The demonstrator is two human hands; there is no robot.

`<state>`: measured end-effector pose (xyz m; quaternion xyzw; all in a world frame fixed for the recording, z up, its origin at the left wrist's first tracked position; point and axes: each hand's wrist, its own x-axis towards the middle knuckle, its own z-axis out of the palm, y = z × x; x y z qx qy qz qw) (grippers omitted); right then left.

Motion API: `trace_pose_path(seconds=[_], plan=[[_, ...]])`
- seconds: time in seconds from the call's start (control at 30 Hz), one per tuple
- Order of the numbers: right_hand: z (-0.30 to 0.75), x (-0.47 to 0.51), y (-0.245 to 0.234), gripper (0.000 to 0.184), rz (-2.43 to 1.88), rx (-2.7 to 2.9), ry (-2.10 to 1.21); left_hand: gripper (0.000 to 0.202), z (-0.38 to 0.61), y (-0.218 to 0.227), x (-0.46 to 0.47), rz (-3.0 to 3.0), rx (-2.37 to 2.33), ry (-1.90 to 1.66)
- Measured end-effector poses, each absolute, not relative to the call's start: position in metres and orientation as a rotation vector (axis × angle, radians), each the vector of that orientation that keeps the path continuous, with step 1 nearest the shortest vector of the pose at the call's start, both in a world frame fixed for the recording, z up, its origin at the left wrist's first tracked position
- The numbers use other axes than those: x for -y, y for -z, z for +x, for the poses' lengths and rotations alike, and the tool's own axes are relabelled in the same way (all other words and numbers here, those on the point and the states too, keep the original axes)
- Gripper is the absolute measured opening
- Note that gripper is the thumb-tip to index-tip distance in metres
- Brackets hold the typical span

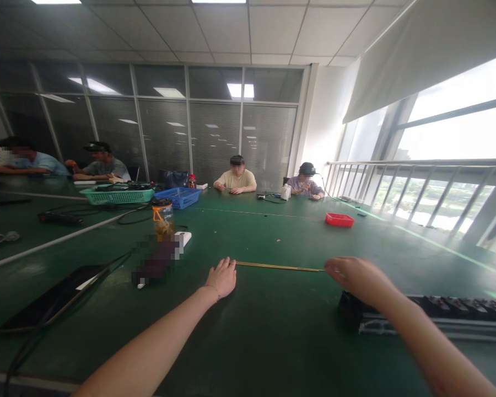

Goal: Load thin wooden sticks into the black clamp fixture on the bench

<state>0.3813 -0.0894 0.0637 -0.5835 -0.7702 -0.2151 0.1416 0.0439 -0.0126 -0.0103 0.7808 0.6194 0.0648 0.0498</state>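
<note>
While the left grip [222,277] rests at one end of the thin sticks [279,267] on the surface [248,336], the right grip [355,277] lies at the other; whether either is closed cannot be told.

Thin yellowish sticks [276,267], close together, lying crosswise on green tabletop [268,336]

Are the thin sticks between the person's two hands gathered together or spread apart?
Gathered together: the thin sticks lie close alongside one another, forming one narrow line between the left hand and the right hand.
</note>
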Motion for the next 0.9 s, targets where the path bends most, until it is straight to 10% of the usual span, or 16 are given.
trace_pose_path(seconds=[0.7,0.9], plan=[[0.238,0.019,-0.013,0.023,-1.796,2.646,0.658,0.036,0.025,0.005,-0.006,2.301,-1.974,-0.549],[0.277,0.036,-0.042,0.035,-1.731,2.578,0.770,0.064,0.029,-0.002,0.002,2.199,-1.933,-0.597]])
